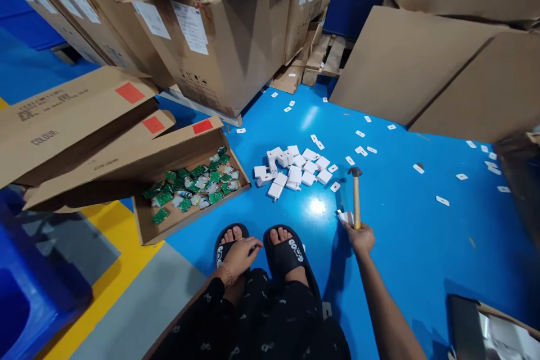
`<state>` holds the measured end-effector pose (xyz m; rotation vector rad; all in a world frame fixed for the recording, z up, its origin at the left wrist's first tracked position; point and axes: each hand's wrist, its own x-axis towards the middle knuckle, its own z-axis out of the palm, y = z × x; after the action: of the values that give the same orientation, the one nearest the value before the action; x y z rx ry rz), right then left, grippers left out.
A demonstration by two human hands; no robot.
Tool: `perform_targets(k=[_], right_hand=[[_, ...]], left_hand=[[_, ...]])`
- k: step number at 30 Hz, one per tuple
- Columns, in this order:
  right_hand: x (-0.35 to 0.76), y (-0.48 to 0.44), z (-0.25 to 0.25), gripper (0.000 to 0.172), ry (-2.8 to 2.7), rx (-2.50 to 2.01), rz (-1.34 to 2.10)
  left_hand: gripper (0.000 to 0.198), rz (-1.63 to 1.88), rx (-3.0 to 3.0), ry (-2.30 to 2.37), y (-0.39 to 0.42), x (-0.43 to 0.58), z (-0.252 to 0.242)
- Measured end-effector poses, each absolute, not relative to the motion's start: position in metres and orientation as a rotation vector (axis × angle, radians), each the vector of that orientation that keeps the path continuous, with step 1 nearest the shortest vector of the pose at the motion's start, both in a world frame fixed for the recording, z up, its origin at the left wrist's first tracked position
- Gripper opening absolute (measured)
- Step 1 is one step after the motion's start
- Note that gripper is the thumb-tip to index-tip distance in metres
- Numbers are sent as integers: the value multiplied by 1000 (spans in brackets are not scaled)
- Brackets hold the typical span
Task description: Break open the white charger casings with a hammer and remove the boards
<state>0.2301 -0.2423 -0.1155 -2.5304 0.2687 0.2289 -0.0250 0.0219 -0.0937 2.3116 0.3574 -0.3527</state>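
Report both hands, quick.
Left hand: loosely curled over the left sandal; cannot tell if holding anything.
Right hand: closed around the hammer, a white block at its fingertips.

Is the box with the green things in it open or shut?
Open. No lid covers the cardboard box, so you can see the green boards inside.
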Motion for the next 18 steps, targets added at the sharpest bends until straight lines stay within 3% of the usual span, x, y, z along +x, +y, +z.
perform_targets(k=[3,12,16,18], right_hand=[[258,-261,-105,21,119,-2523,273],[238,-282,-75,44,-17,-2390,415],[207,-287,-26,54,68,-2113,566],[199,-293,0,55,119,-1956,438]], left_hand=[[26,-391,2304,363,21,-24,-96],[24,-443,2332,332,20,-21,-98],[25,-430,2333,320,22,-22,-98],[27,-435,2326,316,22,-23,-99]])
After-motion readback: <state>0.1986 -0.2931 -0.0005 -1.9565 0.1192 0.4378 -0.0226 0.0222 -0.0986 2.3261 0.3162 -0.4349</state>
